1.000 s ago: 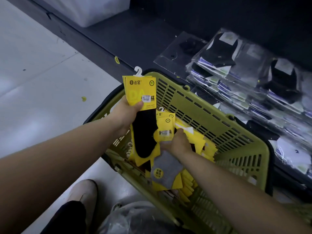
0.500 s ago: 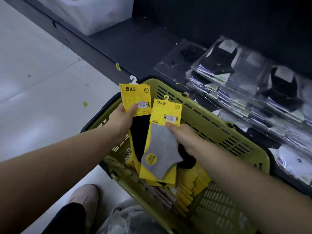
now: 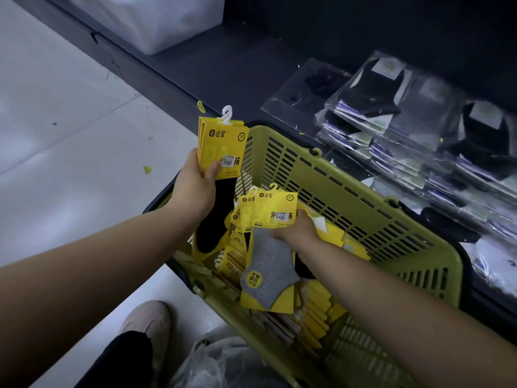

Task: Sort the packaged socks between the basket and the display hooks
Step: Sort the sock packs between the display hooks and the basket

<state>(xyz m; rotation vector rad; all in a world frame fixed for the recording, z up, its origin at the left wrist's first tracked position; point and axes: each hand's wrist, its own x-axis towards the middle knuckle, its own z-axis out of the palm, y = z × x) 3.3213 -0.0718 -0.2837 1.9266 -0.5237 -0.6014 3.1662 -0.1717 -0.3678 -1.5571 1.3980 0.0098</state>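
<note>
A green slotted basket [image 3: 349, 197] holds several yellow-carded sock packs [image 3: 316, 301]. My left hand [image 3: 195, 186] grips a small stack of black-sock packs [image 3: 223, 147] with white hooks, held upright above the basket's left rim. My right hand [image 3: 296, 233] is inside the basket and grips a grey-sock pack [image 3: 268, 273] by its middle, with other yellow packs close around it. No display hooks are in view.
Clear-bagged black and grey socks [image 3: 405, 121] lie piled on a dark low shelf [image 3: 229, 68] behind the basket. A white bin [image 3: 156, 21] stands at the shelf's far left. My shoe [image 3: 148, 323] and a plastic bag [image 3: 223, 365] are below the basket on the pale floor.
My right hand, which held the grey-sock pack up beside the left stack, has lowered it into the basket among the other packs. The left hand keeps its stack.
</note>
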